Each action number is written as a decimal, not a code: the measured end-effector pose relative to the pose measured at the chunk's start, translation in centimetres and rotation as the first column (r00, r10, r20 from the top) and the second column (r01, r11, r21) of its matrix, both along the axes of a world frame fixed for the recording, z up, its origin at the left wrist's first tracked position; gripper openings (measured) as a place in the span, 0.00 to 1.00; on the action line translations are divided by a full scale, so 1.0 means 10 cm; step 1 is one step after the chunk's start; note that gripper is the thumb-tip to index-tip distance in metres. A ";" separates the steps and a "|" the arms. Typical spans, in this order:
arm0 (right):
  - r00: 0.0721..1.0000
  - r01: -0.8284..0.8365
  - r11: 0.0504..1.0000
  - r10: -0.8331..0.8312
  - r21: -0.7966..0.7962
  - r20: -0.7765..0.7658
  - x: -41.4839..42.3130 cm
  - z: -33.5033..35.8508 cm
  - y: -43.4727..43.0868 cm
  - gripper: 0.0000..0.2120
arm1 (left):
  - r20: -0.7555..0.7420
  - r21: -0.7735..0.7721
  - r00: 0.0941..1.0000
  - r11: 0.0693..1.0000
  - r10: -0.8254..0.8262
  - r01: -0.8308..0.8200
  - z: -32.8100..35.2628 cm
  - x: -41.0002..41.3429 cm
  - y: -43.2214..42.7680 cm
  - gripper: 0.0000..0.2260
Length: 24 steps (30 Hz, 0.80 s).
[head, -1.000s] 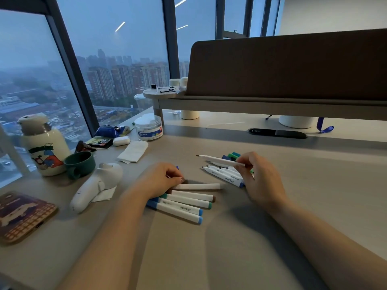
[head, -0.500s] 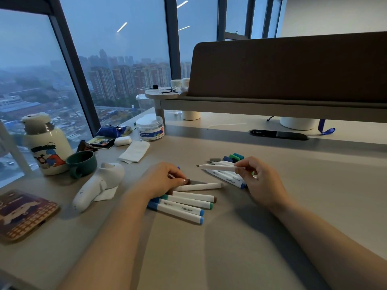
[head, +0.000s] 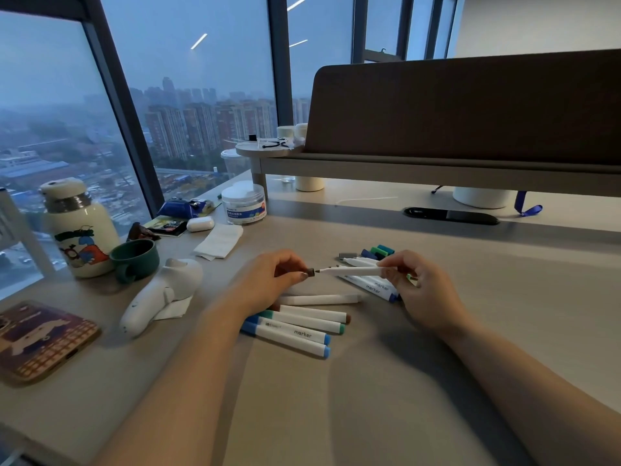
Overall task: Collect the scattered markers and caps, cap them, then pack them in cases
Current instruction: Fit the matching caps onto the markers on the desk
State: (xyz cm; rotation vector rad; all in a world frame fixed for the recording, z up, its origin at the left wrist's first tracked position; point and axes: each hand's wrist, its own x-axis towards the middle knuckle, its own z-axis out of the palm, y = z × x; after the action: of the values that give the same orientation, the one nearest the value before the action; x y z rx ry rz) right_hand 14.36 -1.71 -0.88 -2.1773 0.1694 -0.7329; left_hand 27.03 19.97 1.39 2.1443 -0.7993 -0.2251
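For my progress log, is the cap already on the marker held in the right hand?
No; the marker has a bare tip, and the left hand pinches the brown cap just short of it.

The single wide-angle view sits at the person's head, looking forward and down over the pale grey desk top [head: 369,415] from close range; both bare forearms [head: 174,381] enter at the bottom edge. It faces the dark brown fabric divider panel [head: 470,105], with the tall glass window wall [head: 50,112] slanting off to the left.
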 end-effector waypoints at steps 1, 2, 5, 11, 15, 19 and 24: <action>1.000 -0.004 1.000 0.004 0.001 0.000 0.00 0.00 0.00 0.08 | -0.003 -0.014 1.000 1.000 -0.001 0.001 0.00 -0.01 0.00 0.04; 1.000 -0.007 1.000 0.007 0.006 0.002 0.00 0.00 0.00 0.08 | 0.002 -0.024 1.000 1.000 -0.005 0.005 0.01 -0.02 0.00 0.04; 1.000 -0.019 1.000 0.018 0.016 0.009 0.00 0.00 0.03 0.08 | 0.038 -0.038 0.998 0.998 -0.040 0.042 0.02 -0.06 -0.03 0.05; 0.998 -0.024 0.998 0.020 0.055 0.057 -0.01 0.05 0.11 0.07 | 0.075 -0.142 0.997 0.989 -0.033 0.044 0.03 -0.10 -0.07 0.06; 0.998 -0.043 0.984 0.033 0.173 0.058 -0.04 0.10 0.17 0.07 | 0.131 -0.208 0.991 0.977 -0.019 0.046 0.05 -0.14 -0.09 0.04; 0.998 -0.044 0.985 0.034 0.169 0.062 -0.05 0.12 0.19 0.08 | 0.145 -0.251 0.989 0.967 -0.010 0.046 0.06 -0.13 -0.09 0.04; 0.994 0.076 0.997 -0.077 0.014 0.082 0.02 0.04 0.22 0.06 | 0.162 -0.235 0.982 0.970 0.101 -0.061 0.00 -0.03 -0.09 0.07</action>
State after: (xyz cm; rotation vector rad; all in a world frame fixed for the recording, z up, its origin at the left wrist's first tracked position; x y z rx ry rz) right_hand 14.52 0.45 -0.52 -2.1359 0.2145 -0.8620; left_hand 26.74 19.06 1.38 1.9900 -0.7922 0.0945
